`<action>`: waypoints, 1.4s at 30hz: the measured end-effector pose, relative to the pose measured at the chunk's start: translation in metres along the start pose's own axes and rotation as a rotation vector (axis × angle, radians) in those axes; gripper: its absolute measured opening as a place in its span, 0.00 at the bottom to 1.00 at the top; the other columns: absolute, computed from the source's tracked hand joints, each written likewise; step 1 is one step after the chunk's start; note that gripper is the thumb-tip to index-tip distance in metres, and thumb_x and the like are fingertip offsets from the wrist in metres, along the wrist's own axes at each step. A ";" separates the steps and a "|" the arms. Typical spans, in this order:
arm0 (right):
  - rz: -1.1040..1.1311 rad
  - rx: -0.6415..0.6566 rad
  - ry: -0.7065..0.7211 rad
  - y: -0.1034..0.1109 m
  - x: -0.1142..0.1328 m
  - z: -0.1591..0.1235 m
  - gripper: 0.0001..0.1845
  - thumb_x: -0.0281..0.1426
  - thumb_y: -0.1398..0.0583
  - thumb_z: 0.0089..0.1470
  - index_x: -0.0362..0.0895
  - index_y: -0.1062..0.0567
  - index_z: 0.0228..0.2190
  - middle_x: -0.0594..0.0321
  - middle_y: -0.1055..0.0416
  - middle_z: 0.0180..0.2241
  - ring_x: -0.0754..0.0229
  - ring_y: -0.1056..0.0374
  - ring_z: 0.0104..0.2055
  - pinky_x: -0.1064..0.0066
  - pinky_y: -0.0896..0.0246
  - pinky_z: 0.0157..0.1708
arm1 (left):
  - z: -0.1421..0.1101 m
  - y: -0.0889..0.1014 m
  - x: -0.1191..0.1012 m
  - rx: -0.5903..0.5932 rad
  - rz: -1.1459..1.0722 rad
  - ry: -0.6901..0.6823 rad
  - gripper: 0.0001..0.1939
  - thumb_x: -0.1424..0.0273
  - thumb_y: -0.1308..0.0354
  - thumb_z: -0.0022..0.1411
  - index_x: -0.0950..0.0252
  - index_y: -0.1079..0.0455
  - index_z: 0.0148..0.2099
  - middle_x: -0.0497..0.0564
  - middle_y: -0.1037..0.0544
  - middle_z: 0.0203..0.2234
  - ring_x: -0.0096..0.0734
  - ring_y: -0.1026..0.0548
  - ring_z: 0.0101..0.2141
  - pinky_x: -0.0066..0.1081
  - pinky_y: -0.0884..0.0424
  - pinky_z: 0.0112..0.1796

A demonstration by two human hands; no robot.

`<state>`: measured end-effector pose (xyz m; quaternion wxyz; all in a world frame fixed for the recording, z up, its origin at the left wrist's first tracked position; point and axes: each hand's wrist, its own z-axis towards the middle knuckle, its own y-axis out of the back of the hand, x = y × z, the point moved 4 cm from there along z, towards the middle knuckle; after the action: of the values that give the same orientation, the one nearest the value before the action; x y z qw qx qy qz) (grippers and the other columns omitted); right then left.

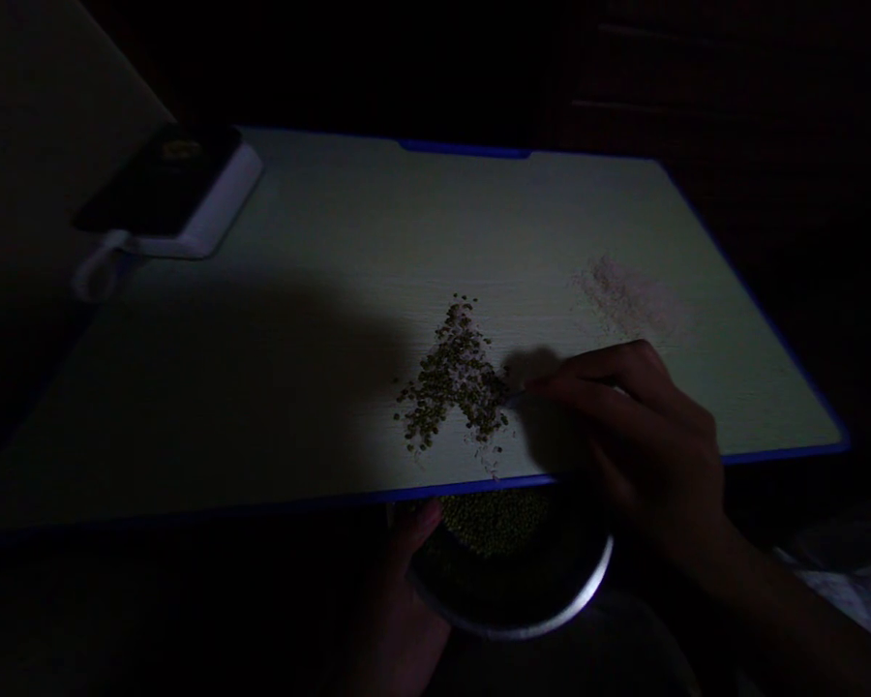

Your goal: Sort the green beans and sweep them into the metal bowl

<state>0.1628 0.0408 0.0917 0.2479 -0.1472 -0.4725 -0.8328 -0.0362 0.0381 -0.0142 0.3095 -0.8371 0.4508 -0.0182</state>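
A loose heap of green mung beans (442,373) mixed with small pale grains lies on the pale tabletop (348,213). My right hand (645,436) is closed in a pinch at the heap's right side. From its fingertips a thin utensil (521,398) reaches into the beans; its kind is too dark to make out. Below the table's near edge, my left hand (410,590) grips the left side of a metal bowl (591,586), thumb over the rim. More green beans (490,521) lie inside the bowl, partly hidden by the table edge.
A second pile, of pale grains (635,300), is spread on the right of the table. At the far left corner rests a white box-like device (222,203) with a dark top and a strap loop. Blue edging (465,148) borders the table. The surroundings are very dark.
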 end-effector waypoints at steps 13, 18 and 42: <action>0.063 -0.004 -0.043 0.020 0.004 -0.016 0.15 0.18 0.40 0.60 0.44 0.22 0.45 0.57 0.26 0.41 0.55 0.31 0.44 0.62 0.36 0.39 | 0.001 -0.001 0.000 0.033 0.036 -0.032 0.19 0.69 0.29 0.54 0.51 0.18 0.49 0.48 0.12 0.43 0.53 0.20 0.54 0.45 0.22 0.51; 0.066 0.028 -0.023 0.012 0.004 -0.013 0.16 0.17 0.41 0.60 0.42 0.22 0.47 0.56 0.27 0.41 0.55 0.32 0.45 0.62 0.36 0.40 | 0.006 0.006 0.004 0.067 0.080 0.000 0.20 0.65 0.33 0.59 0.51 0.20 0.54 0.49 0.13 0.46 0.52 0.25 0.59 0.45 0.26 0.56; -0.016 -0.012 -0.042 0.013 0.005 -0.012 0.20 0.17 0.41 0.58 0.47 0.22 0.47 0.56 0.25 0.41 0.52 0.30 0.45 0.60 0.35 0.39 | 0.002 0.008 0.001 0.008 0.094 -0.054 0.20 0.66 0.34 0.61 0.52 0.22 0.56 0.50 0.12 0.43 0.51 0.20 0.54 0.49 0.27 0.57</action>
<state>0.1652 0.0236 0.0969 0.2301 -0.1625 -0.4738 -0.8344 -0.0410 0.0354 -0.0204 0.3255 -0.8138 0.4811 0.0171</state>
